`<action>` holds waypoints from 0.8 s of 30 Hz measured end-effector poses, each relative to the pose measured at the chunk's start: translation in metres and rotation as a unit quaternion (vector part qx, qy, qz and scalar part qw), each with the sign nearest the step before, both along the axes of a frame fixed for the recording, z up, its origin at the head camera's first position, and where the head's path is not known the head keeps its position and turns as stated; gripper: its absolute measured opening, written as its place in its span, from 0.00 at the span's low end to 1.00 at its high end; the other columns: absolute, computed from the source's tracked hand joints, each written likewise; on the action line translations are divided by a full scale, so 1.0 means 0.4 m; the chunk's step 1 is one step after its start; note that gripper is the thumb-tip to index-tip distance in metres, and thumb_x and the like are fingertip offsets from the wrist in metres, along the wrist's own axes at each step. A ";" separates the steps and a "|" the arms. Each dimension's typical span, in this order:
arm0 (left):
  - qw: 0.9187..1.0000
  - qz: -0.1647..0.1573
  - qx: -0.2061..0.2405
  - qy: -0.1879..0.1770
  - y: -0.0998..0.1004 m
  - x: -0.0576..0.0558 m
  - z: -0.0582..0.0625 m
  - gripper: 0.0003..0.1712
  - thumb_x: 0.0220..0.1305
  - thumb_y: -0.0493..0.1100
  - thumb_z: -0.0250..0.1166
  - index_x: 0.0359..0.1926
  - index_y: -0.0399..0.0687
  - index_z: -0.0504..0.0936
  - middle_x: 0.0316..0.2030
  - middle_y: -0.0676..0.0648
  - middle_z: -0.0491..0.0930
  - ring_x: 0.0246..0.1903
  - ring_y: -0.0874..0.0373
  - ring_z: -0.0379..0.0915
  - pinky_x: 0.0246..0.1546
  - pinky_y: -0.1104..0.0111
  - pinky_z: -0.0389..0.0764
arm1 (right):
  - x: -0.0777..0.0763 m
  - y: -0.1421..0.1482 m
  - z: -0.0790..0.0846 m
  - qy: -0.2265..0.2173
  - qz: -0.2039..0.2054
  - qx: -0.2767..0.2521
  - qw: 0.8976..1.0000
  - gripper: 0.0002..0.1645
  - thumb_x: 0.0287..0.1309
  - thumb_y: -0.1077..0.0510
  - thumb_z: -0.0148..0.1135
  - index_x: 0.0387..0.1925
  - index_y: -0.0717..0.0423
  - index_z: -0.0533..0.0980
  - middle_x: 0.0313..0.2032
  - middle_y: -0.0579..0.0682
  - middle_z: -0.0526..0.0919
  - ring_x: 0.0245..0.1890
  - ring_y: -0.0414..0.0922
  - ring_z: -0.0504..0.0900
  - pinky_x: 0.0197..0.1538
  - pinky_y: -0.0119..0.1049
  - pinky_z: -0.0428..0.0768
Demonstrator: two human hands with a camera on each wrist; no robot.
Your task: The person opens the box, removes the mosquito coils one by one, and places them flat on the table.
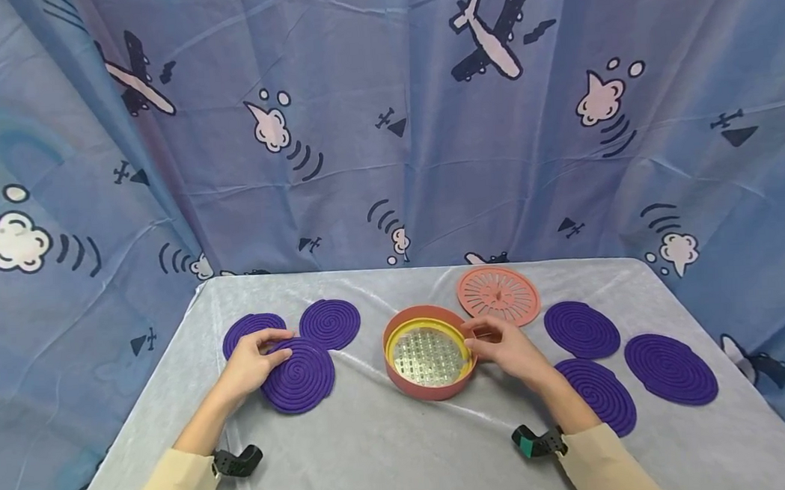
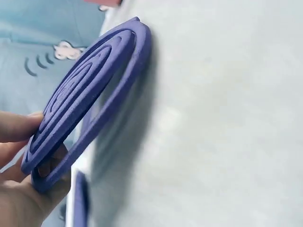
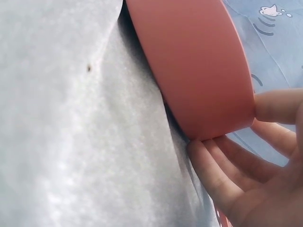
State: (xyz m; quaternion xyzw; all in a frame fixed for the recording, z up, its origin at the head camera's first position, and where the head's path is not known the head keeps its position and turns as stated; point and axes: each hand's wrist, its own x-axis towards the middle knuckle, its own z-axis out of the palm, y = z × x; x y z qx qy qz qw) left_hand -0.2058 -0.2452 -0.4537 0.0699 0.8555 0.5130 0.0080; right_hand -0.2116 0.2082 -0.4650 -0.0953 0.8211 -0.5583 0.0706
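In the head view my left hand [image 1: 248, 363] pinches the near left edge of a purple mosquito coil [image 1: 299, 378]. The left wrist view shows that coil [image 2: 124, 53] tilted up off the table, thumb on one face and fingers behind, its outer ring sagging apart from the inner ones. My right hand [image 1: 507, 349] holds the right side of a round salmon mosquito coil holder [image 1: 435, 394], which has a yellow inner ring [image 1: 393, 333] and a perforated metal-looking base [image 1: 428, 357]. In the right wrist view the thumb is at the rim and fingertips touch the lower wall [image 3: 199, 71].
Two purple coils [image 1: 330, 324] lie at the left, one partly covered by the held coil. Three more coils [image 1: 671, 369] lie at the right, one partly under the right forearm. A slotted salmon lid [image 1: 499, 277] lies behind the holder. A patterned curtain [image 1: 331, 129] borders the table.
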 end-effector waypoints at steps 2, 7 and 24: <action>1.000 0.007 0.005 -0.008 -0.008 0.003 -0.021 0.18 0.66 0.30 0.65 0.56 0.28 0.80 0.54 0.32 0.81 0.50 0.46 0.80 0.44 0.76 0.78 | 0.001 0.000 0.000 -0.002 0.001 -0.002 1.000 0.21 0.66 0.60 0.66 0.58 0.63 0.77 0.55 0.62 0.80 0.53 0.55 0.80 0.48 0.34 0.83; 0.998 0.021 -0.054 0.015 -0.011 0.001 -0.053 0.15 0.63 0.30 0.67 0.51 0.30 0.83 0.47 0.35 0.84 0.43 0.51 0.81 0.42 0.72 0.78 | 0.005 0.001 0.000 -0.001 0.001 -0.004 1.000 0.21 0.67 0.60 0.66 0.58 0.63 0.77 0.55 0.62 0.80 0.54 0.56 0.79 0.48 0.34 0.82; 0.969 -0.012 -0.235 0.078 0.037 0.018 -0.015 0.15 0.63 0.36 0.67 0.50 0.33 0.84 0.48 0.35 0.83 0.53 0.38 0.77 0.56 0.45 0.75 | 0.019 0.015 0.019 0.011 -0.007 0.010 1.000 0.24 0.67 0.58 0.66 0.61 0.63 0.76 0.55 0.61 0.81 0.52 0.52 0.81 0.49 0.35 0.83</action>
